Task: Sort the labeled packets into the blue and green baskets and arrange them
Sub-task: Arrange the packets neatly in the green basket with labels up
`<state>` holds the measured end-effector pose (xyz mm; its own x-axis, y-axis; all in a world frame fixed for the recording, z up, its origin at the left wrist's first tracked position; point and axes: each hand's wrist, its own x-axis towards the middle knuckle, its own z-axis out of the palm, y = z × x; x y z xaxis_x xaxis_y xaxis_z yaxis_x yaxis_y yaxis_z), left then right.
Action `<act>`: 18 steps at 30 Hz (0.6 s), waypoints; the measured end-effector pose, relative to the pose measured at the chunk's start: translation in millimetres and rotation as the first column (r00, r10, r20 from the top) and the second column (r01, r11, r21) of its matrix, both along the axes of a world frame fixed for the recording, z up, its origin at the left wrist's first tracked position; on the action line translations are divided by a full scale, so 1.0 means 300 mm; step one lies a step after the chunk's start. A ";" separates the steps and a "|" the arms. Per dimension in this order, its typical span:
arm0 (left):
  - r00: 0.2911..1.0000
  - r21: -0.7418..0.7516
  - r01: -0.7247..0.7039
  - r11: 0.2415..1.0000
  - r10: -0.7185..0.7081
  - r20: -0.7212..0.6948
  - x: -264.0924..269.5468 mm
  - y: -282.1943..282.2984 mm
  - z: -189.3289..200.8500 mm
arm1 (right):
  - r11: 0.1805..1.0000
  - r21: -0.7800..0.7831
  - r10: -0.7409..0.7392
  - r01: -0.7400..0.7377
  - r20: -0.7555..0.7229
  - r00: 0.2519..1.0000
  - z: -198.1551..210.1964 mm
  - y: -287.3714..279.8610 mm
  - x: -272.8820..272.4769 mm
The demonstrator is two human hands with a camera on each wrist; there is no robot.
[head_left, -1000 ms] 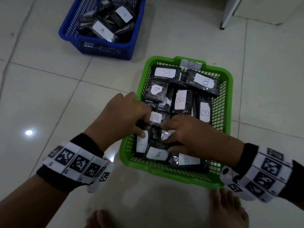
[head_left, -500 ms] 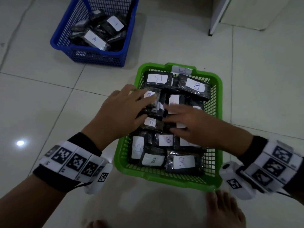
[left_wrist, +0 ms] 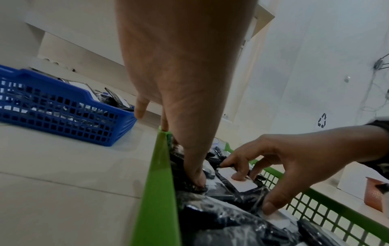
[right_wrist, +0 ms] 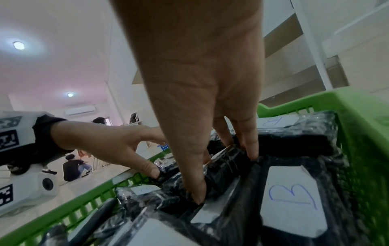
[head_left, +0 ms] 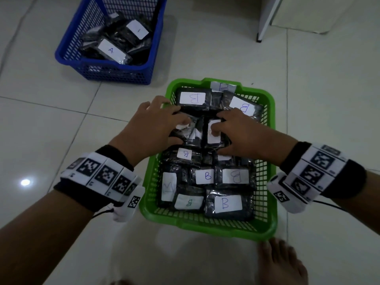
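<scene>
A green basket [head_left: 267, 229] on the tiled floor holds several black packets with white "B" labels. My left hand [head_left: 176, 131] reaches over its left rim and pinches a crumpled packet [head_left: 188, 134] in the middle row, thumb below and fingers above. My right hand [head_left: 221, 134] grips the neighbouring packet [head_left: 213, 139], with fingers over its far edge, the thumb at its near edge and one fingertip on the label. In the left wrist view my left thumb [left_wrist: 195, 179] presses into the packets. A blue basket [head_left: 102, 64] with "A" packets stands at the far left.
My bare foot [head_left: 281, 262] is right in front of the green basket. A white furniture leg [head_left: 260, 38] stands at the far right. Bare tiles lie between the two baskets and left of the green one. A seated person [right_wrist: 72, 166] is in the background.
Both hands have moved from the near rows of the green basket up to the middle row and taken hold of two packets there. The near packets now lie uncovered.
</scene>
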<state>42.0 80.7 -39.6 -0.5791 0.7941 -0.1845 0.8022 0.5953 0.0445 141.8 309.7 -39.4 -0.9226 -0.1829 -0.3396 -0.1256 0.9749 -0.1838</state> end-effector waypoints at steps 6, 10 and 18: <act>0.999 0.011 -0.030 0.999 0.030 0.018 -0.006 0.000 0.012 | 0.994 -0.100 -0.048 0.051 0.038 0.998 0.056 0.020 0.023; 0.991 0.055 -0.125 0.991 0.123 0.043 0.016 0.006 0.050 | 0.984 -0.146 -0.100 0.100 0.008 0.995 0.132 0.072 0.086; 0.999 -0.024 0.004 1.000 -0.003 0.040 0.131 0.126 0.030 | 0.988 -0.119 -0.103 0.101 -0.010 0.995 0.073 0.112 0.147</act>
<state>81.2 118.5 -30.6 -0.5685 0.7909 -0.2266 0.8020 0.5942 0.0619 186.0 343.3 -17.3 -0.9438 -0.1252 -0.3058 -0.0303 0.9543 -0.2972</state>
